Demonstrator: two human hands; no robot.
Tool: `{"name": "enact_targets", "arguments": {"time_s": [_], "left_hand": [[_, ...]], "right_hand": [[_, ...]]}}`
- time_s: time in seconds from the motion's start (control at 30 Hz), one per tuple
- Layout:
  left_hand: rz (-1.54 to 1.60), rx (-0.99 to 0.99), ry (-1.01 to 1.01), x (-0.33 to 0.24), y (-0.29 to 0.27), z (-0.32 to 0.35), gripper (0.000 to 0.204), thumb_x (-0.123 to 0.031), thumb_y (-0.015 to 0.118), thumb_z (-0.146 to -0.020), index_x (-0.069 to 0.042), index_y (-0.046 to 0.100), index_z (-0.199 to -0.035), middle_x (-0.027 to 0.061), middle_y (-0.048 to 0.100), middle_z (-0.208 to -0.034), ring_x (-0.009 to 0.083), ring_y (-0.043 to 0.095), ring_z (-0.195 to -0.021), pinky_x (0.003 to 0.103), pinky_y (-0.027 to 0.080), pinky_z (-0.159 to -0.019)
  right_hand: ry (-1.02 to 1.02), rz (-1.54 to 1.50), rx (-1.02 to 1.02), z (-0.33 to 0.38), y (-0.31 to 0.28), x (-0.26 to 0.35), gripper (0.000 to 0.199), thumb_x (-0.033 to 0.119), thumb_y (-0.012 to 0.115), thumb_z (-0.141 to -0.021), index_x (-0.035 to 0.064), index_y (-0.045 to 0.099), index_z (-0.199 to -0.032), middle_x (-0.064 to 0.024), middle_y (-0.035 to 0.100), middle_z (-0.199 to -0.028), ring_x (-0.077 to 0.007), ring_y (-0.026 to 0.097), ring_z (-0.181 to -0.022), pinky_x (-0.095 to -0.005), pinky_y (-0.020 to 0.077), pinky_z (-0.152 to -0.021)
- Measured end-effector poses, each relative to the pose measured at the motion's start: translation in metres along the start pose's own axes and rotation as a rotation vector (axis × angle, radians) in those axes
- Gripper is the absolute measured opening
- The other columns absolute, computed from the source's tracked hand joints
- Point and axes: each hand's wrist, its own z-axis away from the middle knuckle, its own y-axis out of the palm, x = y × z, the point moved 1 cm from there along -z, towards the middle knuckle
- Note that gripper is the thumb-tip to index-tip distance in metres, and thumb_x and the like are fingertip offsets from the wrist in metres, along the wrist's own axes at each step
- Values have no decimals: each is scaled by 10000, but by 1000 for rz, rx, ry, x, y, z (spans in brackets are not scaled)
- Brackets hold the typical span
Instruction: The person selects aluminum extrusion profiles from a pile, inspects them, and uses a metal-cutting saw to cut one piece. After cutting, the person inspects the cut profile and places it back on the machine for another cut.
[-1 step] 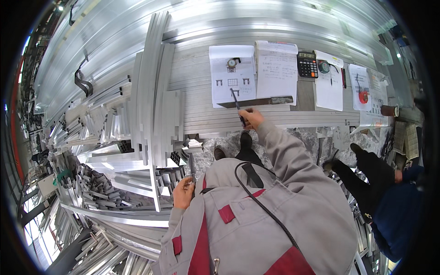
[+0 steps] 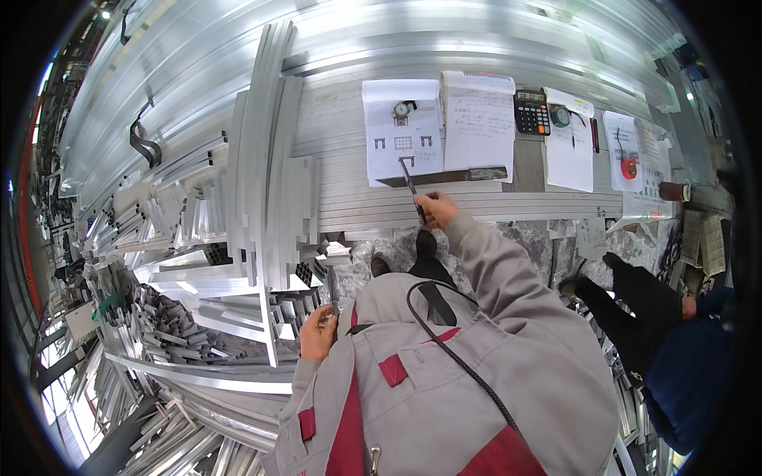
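Observation:
My right hand is closed around a slim dark pen. The pen slants up and to the left, its far end over the lower part of a drawing sheet. Across the sheet's lower edge lies a dark flat strip, which passes under the pen. A round dial-like tool rests near the top of the sheet. To its right is an open notebook page with handwriting. Down beside my jacket hangs my left hand, fingers curled in; whatever they hold, if anything, cannot be made out.
A calculator, a notepad with a round tape measure and a red round object lie farther right. Long metal profiles are stacked left of the papers. Another person stands at my right.
My right hand and the pen have shifted very slightly toward me. The other person's foot at the right has moved a little. My left hand stays where it was.

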Motion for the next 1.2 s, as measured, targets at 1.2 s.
{"name": "enact_targets", "arguments": {"time_s": [1.2], "left_hand": [[76, 68, 109, 48, -16, 7, 351, -146, 702, -982, 3, 674, -1299, 148, 751, -1193, 202, 727, -1030, 339, 574, -910]], "right_hand": [[-131, 245, -149, 39, 14, -24, 748, 461, 899, -761, -31, 590, -1232, -157, 699, -1042, -224, 711, -848, -414, 620, -630]]}}
